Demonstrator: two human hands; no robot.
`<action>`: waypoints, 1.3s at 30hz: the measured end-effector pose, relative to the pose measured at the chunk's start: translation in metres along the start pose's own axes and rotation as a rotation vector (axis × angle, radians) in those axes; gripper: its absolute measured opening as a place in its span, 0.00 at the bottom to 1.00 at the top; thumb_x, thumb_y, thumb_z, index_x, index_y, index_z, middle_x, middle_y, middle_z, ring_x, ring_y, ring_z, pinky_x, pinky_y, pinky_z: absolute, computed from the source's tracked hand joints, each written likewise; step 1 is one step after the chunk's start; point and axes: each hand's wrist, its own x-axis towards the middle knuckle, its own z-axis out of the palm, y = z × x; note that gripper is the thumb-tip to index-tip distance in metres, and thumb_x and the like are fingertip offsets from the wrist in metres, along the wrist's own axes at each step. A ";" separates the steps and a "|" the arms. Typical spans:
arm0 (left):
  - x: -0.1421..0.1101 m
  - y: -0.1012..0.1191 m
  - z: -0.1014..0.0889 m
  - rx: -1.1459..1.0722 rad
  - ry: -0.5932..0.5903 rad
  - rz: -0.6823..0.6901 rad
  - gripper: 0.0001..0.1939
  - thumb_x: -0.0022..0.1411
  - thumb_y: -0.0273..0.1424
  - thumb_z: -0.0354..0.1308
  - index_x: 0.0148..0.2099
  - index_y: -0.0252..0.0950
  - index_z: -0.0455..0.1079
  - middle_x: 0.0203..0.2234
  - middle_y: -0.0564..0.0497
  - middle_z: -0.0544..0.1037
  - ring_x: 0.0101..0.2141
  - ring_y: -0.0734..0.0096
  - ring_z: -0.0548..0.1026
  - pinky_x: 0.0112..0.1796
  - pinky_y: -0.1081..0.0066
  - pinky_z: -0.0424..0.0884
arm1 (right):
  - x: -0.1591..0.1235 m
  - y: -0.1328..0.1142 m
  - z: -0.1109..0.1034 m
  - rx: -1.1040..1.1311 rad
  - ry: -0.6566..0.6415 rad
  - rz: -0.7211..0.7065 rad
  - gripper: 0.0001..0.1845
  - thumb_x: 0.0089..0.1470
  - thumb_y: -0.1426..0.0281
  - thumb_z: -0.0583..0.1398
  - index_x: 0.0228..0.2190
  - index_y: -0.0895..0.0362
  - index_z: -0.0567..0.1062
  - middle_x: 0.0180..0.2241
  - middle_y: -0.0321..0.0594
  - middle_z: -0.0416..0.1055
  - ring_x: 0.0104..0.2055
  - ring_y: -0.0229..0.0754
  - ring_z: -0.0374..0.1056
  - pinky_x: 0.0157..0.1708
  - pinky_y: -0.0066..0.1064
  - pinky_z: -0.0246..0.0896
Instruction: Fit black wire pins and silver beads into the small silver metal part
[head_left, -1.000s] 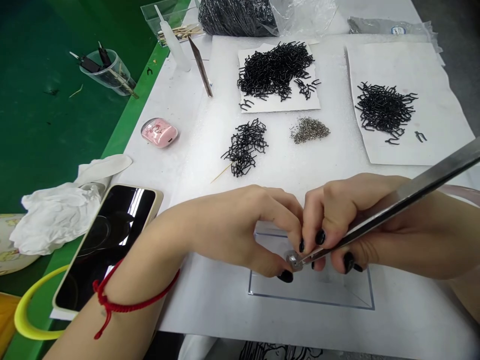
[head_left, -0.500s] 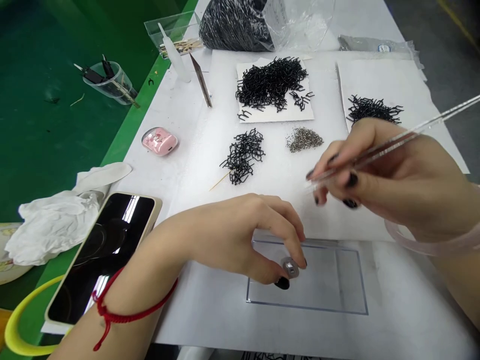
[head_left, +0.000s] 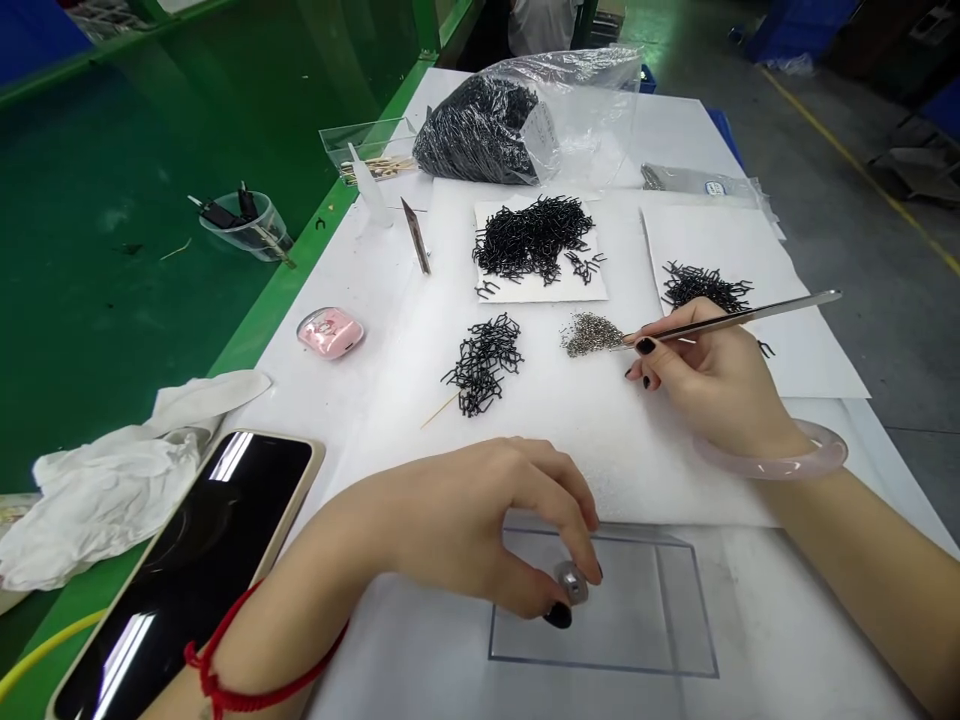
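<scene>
A small, round, shiny grey piece [head_left: 572, 581] sits between the thumb and fingers of the person's left hand [head_left: 480, 530], above a clear, rectangular plastic box [head_left: 600, 667] near the front of the white counter [head_left: 311, 275]. That hand's grip is narrow, closed around the piece. Take the piece as the centre of a clock, twelve being the counter's far end.

At about one o'clock, the right hand [head_left: 712, 390] pinches slim, silver metal tweezers [head_left: 765, 308]; its grip is tight around them, and their tips reach the right edge of a heap of tiny, glinting metallic bits [head_left: 589, 335] at twelve. Whether they touch any bit, I cannot tell from here.

The heap lies on a white foam sheet [head_left: 600, 430]. At eleven is a loose pile of black, forked pieces [head_left: 484, 365]; a larger pile of the same sort [head_left: 529, 238] covers a white paper [head_left: 555, 293] farther off, at twelve. A third black pile [head_left: 701, 287], at one, is partly hidden by the right hand.

A glossy, pink case [head_left: 331, 333] rests at ten o'clock, and a dark-screened phone in a beige case [head_left: 187, 570] at nine, beside a crumpled white cloth [head_left: 112, 490].
</scene>
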 end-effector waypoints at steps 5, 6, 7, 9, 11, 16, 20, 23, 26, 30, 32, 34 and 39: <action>0.001 0.001 0.000 -0.019 -0.008 0.010 0.14 0.48 0.21 0.70 0.39 0.37 0.80 0.42 0.49 0.77 0.40 0.72 0.76 0.44 0.76 0.70 | 0.000 0.005 -0.001 -0.045 -0.013 -0.004 0.05 0.60 0.73 0.61 0.38 0.61 0.71 0.34 0.36 0.71 0.28 0.31 0.68 0.24 0.21 0.66; 0.001 0.001 0.000 -0.020 -0.009 0.009 0.14 0.48 0.21 0.70 0.39 0.36 0.80 0.42 0.49 0.77 0.40 0.72 0.76 0.44 0.76 0.70 | 0.000 0.005 -0.001 -0.053 -0.015 -0.007 0.05 0.60 0.72 0.61 0.38 0.61 0.71 0.33 0.36 0.71 0.28 0.31 0.68 0.23 0.21 0.66; 0.001 0.001 0.000 -0.018 -0.010 0.007 0.14 0.48 0.22 0.70 0.39 0.37 0.80 0.42 0.49 0.77 0.40 0.72 0.76 0.43 0.76 0.70 | -0.001 0.006 -0.001 -0.061 -0.016 -0.010 0.05 0.60 0.72 0.61 0.38 0.61 0.71 0.33 0.36 0.71 0.28 0.31 0.68 0.23 0.21 0.66; 0.001 0.000 0.000 -0.011 -0.008 -0.002 0.13 0.49 0.23 0.70 0.39 0.39 0.80 0.42 0.49 0.77 0.40 0.71 0.76 0.42 0.75 0.71 | -0.001 0.007 -0.001 -0.075 -0.013 -0.018 0.05 0.59 0.72 0.61 0.37 0.61 0.71 0.31 0.35 0.70 0.28 0.31 0.68 0.23 0.21 0.66; 0.000 0.000 0.000 -0.006 -0.005 -0.009 0.12 0.50 0.24 0.69 0.39 0.40 0.80 0.43 0.50 0.77 0.40 0.70 0.76 0.41 0.75 0.71 | -0.002 0.007 -0.001 -0.083 -0.008 -0.026 0.04 0.59 0.73 0.61 0.37 0.60 0.71 0.30 0.34 0.70 0.27 0.31 0.68 0.23 0.21 0.65; 0.000 0.000 0.000 -0.015 -0.004 -0.014 0.12 0.50 0.24 0.69 0.39 0.40 0.80 0.42 0.50 0.77 0.41 0.70 0.76 0.41 0.74 0.71 | -0.001 0.006 -0.001 -0.091 0.003 -0.033 0.05 0.59 0.73 0.61 0.37 0.62 0.70 0.30 0.33 0.69 0.27 0.31 0.68 0.23 0.21 0.65; 0.002 0.001 -0.001 -0.024 -0.018 -0.010 0.13 0.49 0.22 0.69 0.39 0.38 0.80 0.43 0.49 0.77 0.40 0.71 0.76 0.40 0.76 0.71 | -0.001 0.005 -0.001 -0.101 -0.007 -0.025 0.04 0.60 0.72 0.61 0.37 0.61 0.71 0.29 0.33 0.69 0.27 0.31 0.67 0.23 0.21 0.65; 0.002 0.001 -0.002 -0.027 -0.026 -0.004 0.13 0.49 0.22 0.69 0.39 0.37 0.80 0.43 0.49 0.77 0.40 0.72 0.76 0.40 0.77 0.70 | -0.001 0.006 -0.001 -0.095 -0.006 -0.028 0.05 0.59 0.72 0.61 0.37 0.61 0.72 0.28 0.33 0.69 0.26 0.31 0.67 0.23 0.21 0.65; 0.002 0.001 -0.002 -0.015 -0.023 0.003 0.13 0.49 0.21 0.69 0.40 0.35 0.80 0.43 0.48 0.77 0.40 0.72 0.76 0.40 0.78 0.70 | 0.001 0.008 -0.001 -0.044 -0.002 -0.038 0.04 0.59 0.73 0.62 0.36 0.61 0.71 0.28 0.33 0.69 0.26 0.31 0.67 0.22 0.20 0.64; 0.002 0.001 -0.002 -0.011 -0.022 0.020 0.14 0.49 0.20 0.69 0.40 0.33 0.80 0.43 0.47 0.76 0.39 0.73 0.76 0.41 0.78 0.70 | -0.002 0.000 -0.002 0.198 -0.125 -0.059 0.05 0.60 0.72 0.61 0.35 0.58 0.68 0.30 0.33 0.69 0.24 0.29 0.64 0.22 0.22 0.64; 0.002 0.001 -0.003 -0.020 -0.029 0.029 0.14 0.48 0.20 0.70 0.40 0.33 0.80 0.42 0.47 0.76 0.39 0.72 0.76 0.43 0.77 0.70 | -0.012 -0.012 -0.003 0.364 -0.326 -0.059 0.05 0.61 0.69 0.60 0.34 0.55 0.67 0.32 0.33 0.69 0.20 0.27 0.60 0.19 0.24 0.64; 0.003 0.000 -0.003 -0.034 -0.046 0.044 0.14 0.49 0.20 0.70 0.41 0.32 0.80 0.43 0.46 0.76 0.41 0.70 0.76 0.44 0.76 0.70 | -0.026 -0.027 -0.004 0.490 -0.575 -0.028 0.04 0.62 0.69 0.58 0.34 0.54 0.67 0.35 0.34 0.69 0.17 0.26 0.57 0.16 0.24 0.63; 0.005 -0.003 -0.004 -0.057 -0.068 0.069 0.12 0.52 0.22 0.69 0.42 0.28 0.80 0.42 0.43 0.77 0.43 0.66 0.75 0.47 0.73 0.71 | -0.055 -0.051 -0.005 0.564 -0.986 0.093 0.08 0.62 0.79 0.56 0.38 0.54 0.67 0.36 0.35 0.66 0.33 0.34 0.72 0.32 0.30 0.74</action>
